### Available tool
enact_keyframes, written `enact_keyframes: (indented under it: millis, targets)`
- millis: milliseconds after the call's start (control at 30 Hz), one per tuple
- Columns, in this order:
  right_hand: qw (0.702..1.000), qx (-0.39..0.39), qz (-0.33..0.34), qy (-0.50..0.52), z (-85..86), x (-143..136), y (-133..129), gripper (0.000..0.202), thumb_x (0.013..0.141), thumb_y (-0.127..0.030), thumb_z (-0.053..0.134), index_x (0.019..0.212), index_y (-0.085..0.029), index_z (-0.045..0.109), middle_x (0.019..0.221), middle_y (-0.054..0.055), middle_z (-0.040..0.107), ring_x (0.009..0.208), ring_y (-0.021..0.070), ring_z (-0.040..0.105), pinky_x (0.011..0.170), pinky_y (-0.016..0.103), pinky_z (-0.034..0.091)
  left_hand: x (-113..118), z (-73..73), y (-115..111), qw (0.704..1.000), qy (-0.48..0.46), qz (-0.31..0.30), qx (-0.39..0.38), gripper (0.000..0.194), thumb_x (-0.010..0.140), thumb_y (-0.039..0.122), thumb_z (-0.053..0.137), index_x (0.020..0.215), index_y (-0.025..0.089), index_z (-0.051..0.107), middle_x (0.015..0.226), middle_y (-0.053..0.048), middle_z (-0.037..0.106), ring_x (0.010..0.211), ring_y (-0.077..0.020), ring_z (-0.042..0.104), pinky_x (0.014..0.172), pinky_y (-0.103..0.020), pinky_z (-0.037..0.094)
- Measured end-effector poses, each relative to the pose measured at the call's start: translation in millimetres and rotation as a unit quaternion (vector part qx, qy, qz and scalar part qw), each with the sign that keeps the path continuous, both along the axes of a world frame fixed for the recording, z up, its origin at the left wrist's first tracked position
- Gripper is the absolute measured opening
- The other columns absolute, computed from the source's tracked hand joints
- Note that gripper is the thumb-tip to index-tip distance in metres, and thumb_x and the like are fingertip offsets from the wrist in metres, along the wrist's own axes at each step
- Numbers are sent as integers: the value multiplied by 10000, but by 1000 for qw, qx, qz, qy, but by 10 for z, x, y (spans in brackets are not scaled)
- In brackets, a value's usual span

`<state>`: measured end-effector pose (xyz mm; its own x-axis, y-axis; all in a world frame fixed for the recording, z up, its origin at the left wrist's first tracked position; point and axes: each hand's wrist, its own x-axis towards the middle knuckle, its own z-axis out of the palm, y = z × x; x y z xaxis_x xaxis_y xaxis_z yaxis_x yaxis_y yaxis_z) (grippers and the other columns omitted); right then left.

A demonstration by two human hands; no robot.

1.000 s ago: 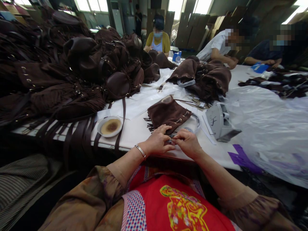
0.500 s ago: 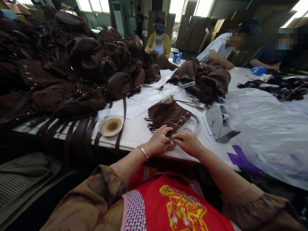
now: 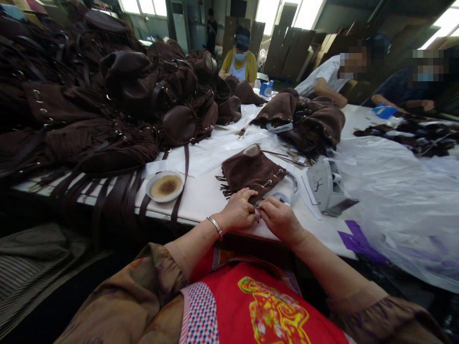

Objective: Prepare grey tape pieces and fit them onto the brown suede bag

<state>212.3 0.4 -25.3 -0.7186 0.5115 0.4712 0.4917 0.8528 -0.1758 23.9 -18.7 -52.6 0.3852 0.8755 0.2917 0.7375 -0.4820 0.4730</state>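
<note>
A small dark brown fringed suede bag (image 3: 247, 169) with metal eyelets lies on the white-covered table, its near corner under my hands. My left hand (image 3: 240, 210), a silver bangle at its wrist, is closed on that near edge, with its upper fingers lying along the suede. Close against it, my right hand (image 3: 281, 220) is closed in a pinch at the same corner. Whatever small piece sits between the fingertips is mostly hidden. Just beyond the right hand, a clear plastic bundle (image 3: 281, 197) touches the bag's side.
A shallow bowl of tan paste (image 3: 164, 187) stands left. Brown bags (image 3: 139, 100) are heaped at the far left, and more bags (image 3: 304, 119) lie ahead. A grey tape dispenser (image 3: 325, 186) and plastic sheeting (image 3: 401, 191) are right. Several co-workers sit across the table.
My right hand has turned slightly and its fingers are more curled at the bag's corner. My left hand and the bag stay nearly the same. The view has shifted a little.
</note>
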Motion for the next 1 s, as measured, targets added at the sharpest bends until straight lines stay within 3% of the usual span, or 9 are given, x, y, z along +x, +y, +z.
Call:
enact_keyframes:
  millis: [167, 300, 433, 533, 633, 700, 800, 867, 1000]
  targets:
    - [997, 14, -13, -69, 117, -26, -21, 238, 925, -108, 468, 741, -185, 597, 758, 60, 561, 737, 188, 509, 690, 313, 393, 4, 16, 5, 1000, 5, 3, 9, 230, 820, 395, 690, 746, 202, 790, 1382, -97, 552, 1288, -306, 476, 1099, -463, 404]
    - [993, 39, -55, -92, 80, -71, -14, 237, 917, -110, 466, 729, -183, 590, 751, 67, 550, 702, 191, 472, 652, 320, 351, 13, 11, 21, 1000, -8, 5, 5, 206, 800, 363, 709, 710, 191, 781, 1368, -105, 563, 1263, -298, 499, 1086, -449, 418]
    - [991, 61, -10, -119, 41, -46, 2, 283, 938, -103, 442, 715, -178, 598, 745, 68, 557, 704, 195, 455, 671, 325, 346, 32, 5, 19, 1000, -20, 17, -2, 194, 785, 357, 716, 721, 186, 783, 1371, -109, 563, 1263, -300, 500, 1094, -448, 415]
    - [989, 7, 50, -140, 102, 15, 12, 247, 951, -117, 446, 808, -156, 644, 809, 79, 588, 772, 201, 490, 729, 323, 383, 34, -4, 8, 1000, -22, 20, -5, 191, 782, 360, 718, 742, 186, 787, 1391, -110, 549, 1285, -305, 481, 1116, -454, 395]
    - [985, -99, 81, -114, 190, 40, 60, 237, 964, -177, 482, 825, -155, 673, 850, 79, 608, 836, 193, 535, 785, 312, 419, 22, -5, 3, 1000, -18, 18, -12, 203, 788, 372, 717, 751, 185, 786, 1416, -111, 531, 1300, -307, 469, 1131, -460, 382]
    - [979, -171, 58, -91, 236, 7, 118, 254, 941, -184, 531, 730, -166, 673, 799, 56, 611, 808, 171, 559, 771, 289, 430, 18, 12, -2, 1000, -12, 18, -16, 221, 786, 389, 717, 754, 183, 788, 1425, -116, 523, 1310, -316, 460, 1135, -471, 377]
    - [965, -234, -40, -109, 316, -103, 197, 158, 828, -147, 646, 677, -173, 684, 780, 35, 637, 770, 153, 589, 732, 264, 433, 31, 68, -32, 1000, -9, 15, -16, 204, 794, 364, 698, 788, 186, 799, 1426, -128, 523, 1322, -328, 455, 1137, -496, 372]
    - [954, -241, -104, -145, 384, -179, 223, 24, 754, -163, 706, 767, -177, 719, 861, 47, 677, 806, 168, 613, 722, 262, 437, 46, 101, -58, 1000, -12, 20, -10, 193, 801, 343, 679, 792, 194, 802, 1412, -133, 536, 1321, -338, 464, 1137, -515, 370]
    - [931, -238, -124, -247, 459, -261, 247, 141, 765, -286, 698, 879, -228, 759, 893, 46, 722, 823, 203, 646, 672, 268, 433, 54, 76, -28, 999, -3, 38, -10, 195, 796, 334, 653, 769, 214, 804, 1422, -125, 538, 1324, -373, 472, 1129, -559, 371]
